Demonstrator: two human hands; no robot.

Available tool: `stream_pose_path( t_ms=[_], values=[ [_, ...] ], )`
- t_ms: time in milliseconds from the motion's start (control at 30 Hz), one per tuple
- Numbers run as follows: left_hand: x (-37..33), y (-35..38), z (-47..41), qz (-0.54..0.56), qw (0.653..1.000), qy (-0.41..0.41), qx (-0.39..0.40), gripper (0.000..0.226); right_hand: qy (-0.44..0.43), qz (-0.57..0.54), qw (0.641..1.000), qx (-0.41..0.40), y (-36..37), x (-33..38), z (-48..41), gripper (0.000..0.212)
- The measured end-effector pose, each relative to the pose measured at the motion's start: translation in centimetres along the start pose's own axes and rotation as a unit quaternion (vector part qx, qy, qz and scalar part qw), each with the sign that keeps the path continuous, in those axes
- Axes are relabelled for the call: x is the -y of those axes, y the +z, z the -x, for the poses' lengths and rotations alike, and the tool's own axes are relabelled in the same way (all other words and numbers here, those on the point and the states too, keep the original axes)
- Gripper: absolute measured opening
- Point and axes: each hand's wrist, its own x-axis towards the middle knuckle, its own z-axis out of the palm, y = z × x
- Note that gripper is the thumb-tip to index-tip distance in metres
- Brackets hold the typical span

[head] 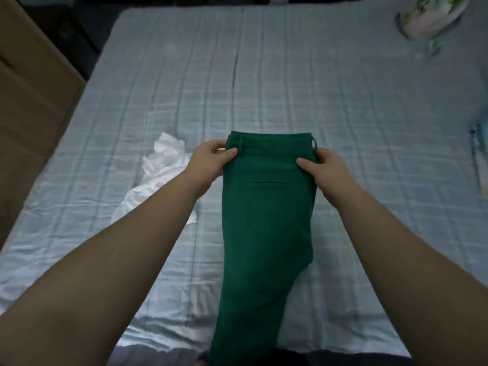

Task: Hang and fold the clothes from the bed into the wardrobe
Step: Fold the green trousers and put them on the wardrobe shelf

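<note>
From the head camera, a pair of green trousers [266, 220] hangs lengthwise over the near edge of the bed [290, 75], already doubled leg on leg, back pocket up. The left hand [208, 162] pinches the waistband's left edge, thumb on top; the right hand [326, 171] pinches the right edge the same way. A crumpled white garment [161, 170] lies just left. A neat fold probably calls for keeping both pinches level and the cloth taut, seams aligned.
</note>
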Motion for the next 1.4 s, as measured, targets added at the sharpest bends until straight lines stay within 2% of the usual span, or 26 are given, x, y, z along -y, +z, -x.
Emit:
stream_pose_path(
  t_ms=[100,200,267,367,467,567,700,867,1100,1200,1300,1367,1400],
  values=[
    [3.9,1.1,-7.6,-0.018,0.999,-0.025,-0.038,0.027,0.029,-0.008,0.999,-0.013,1.1,-4.7,-7.3,0.040],
    [8.7,1.7,-14.1,-0.039,0.995,-0.054,-0.073,0.027,0.047,0.024,0.999,-0.014,2.1,-9.5,-13.5,0.039],
    [11.9,2.0,-17.2,-0.059,0.990,-0.066,-0.107,0.021,0.062,0.063,0.996,-0.021,2.7,-12.6,-16.9,0.038],
    [15.8,2.6,-20.0,-0.058,0.986,-0.075,-0.139,0.024,0.078,0.093,0.992,-0.030,3.3,-16.8,-20.4,0.041],
    [18.7,2.9,-20.3,-0.059,0.988,-0.098,-0.107,0.033,0.095,0.075,0.992,-0.020,3.8,-19.1,-21.3,0.040],
    [20.5,2.2,-19.0,-0.082,0.986,-0.127,-0.070,0.050,0.105,0.056,0.993,-0.007,3.6,-19.9,-20.5,0.049],
    [22.4,1.2,-15.7,-0.063,0.982,-0.158,-0.081,0.053,0.108,0.071,0.991,-0.014,3.2,-20.4,-17.2,0.059],
    [25.0,0.5,-10.0,-0.026,0.978,-0.187,-0.087,0.048,0.138,0.059,0.988,-0.029,3.4,-22.2,-10.6,0.045],
    [29.9,-0.1,0.3,-0.066,0.978,-0.189,-0.065,0.044,0.162,0.087,0.977,-0.106,4.8,-26.4,0.9,0.037],
    [32.4,-0.5,6.0,-0.079,0.974,-0.204,-0.063,0.045,0.201,0.020,0.971,-0.124,6.1,-27.7,6.2,0.034],
    [34.9,-0.9,11.6,-0.106,0.965,-0.235,-0.050,0.046,0.222,-0.011,0.958,-0.178,7.5,-28.6,12.1,0.015],
    [36.2,-1.5,14.6,-0.129,0.956,-0.262,-0.035,0.042,0.248,0.014,0.954,-0.166,8.7,-29.7,16.1,0.008],
    [36.7,-1.9,15.9,-0.133,0.952,-0.275,-0.028,0.039,0.265,0.025,0.952,-0.152,9.3,-30.4,17.8,0.014]
  ],
)
